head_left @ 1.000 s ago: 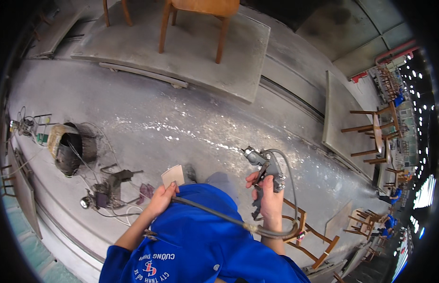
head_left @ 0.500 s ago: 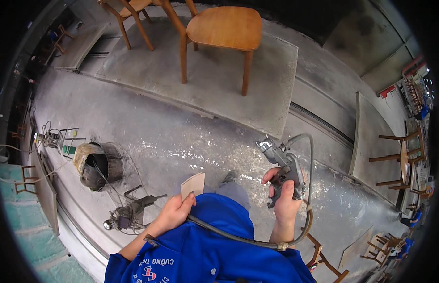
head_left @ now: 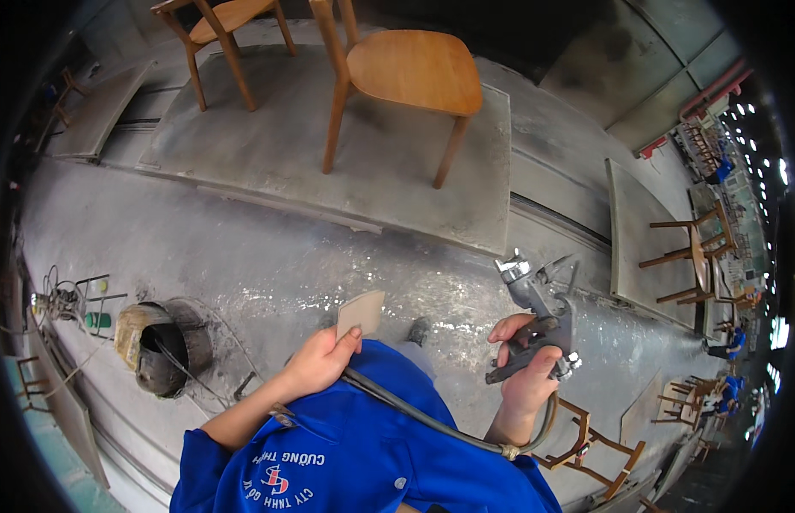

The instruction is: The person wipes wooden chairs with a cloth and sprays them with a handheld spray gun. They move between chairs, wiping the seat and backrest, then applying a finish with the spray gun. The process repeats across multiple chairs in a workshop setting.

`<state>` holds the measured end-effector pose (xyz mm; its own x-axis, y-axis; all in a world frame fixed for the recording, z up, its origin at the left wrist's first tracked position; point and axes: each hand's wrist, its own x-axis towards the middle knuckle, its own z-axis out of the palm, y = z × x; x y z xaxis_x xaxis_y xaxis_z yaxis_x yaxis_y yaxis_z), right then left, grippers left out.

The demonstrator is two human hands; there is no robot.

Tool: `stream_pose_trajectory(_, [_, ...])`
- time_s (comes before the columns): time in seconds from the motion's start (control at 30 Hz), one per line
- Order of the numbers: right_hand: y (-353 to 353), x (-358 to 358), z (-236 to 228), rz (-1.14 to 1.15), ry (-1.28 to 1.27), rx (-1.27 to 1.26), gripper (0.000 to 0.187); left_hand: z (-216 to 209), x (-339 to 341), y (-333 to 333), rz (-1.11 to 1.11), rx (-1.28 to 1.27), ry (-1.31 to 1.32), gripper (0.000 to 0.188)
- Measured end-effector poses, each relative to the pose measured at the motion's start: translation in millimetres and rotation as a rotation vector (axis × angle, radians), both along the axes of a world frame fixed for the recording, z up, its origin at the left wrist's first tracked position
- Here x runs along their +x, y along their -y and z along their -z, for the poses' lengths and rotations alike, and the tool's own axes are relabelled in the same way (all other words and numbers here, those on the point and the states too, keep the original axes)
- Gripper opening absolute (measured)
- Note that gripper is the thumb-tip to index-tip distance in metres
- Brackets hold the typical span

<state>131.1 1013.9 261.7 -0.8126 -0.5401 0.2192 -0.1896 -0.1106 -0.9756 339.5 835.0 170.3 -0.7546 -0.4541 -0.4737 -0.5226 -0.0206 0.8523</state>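
My right hand [head_left: 529, 381] is wrapped round the handle of a grey metal spray gun [head_left: 544, 309], whose nozzle points up and away from me. A dark hose [head_left: 423, 421] runs from below the right hand across my blue jacket towards the left wrist. Between thumb and fingers, my left hand [head_left: 319, 359] pinches a flat beige sandpaper-like sheet [head_left: 361, 314]. Its lower end is covered by the fingers. Ahead of both hands, a wooden chair [head_left: 415, 70] with a rounded seat stands on a low grey platform [head_left: 269, 128].
Another wooden chair [head_left: 231, 19] stands farther left on the platform. A dark, crusted drum [head_left: 197, 329] sits on the floor at left, beside hoses. Rails [head_left: 560, 218] run between platforms. At right are more chairs [head_left: 698, 252], a wooden frame [head_left: 585, 436] and distant people in blue.
The view has swung, so the platform and drum sit farther left. My right hand has turned the spray gun, and the hose loop beside it no longer shows. The left hand still pinches the sheet.
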Motion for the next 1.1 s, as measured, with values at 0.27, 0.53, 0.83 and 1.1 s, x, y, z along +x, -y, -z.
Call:
stream_pose_trajectory(0.27, [24, 91, 38, 0.131, 0.145, 0.071, 0.045, -3, 64, 48, 0.16, -0.003, -0.02, 0.046])
stream_pose_trajectory(0.53, [29, 147, 86, 0.279, 0.403, 0.287, 0.039, 4, 92, 72, 0.23, -0.009, -0.039, 0.048])
stream_pose_trajectory(0.83, [5, 157, 56, 0.212, 0.33, 0.03, 0.053, -5, 56, 82, 0.431, 0.066, -0.095, 0.048])
stream_pose_trajectory(1.1, [-37, 114, 45, 0.666, 0.106, -0.094, 0.059, -14, -19, 86, 0.512, 0.126, -0.007, 0.045])
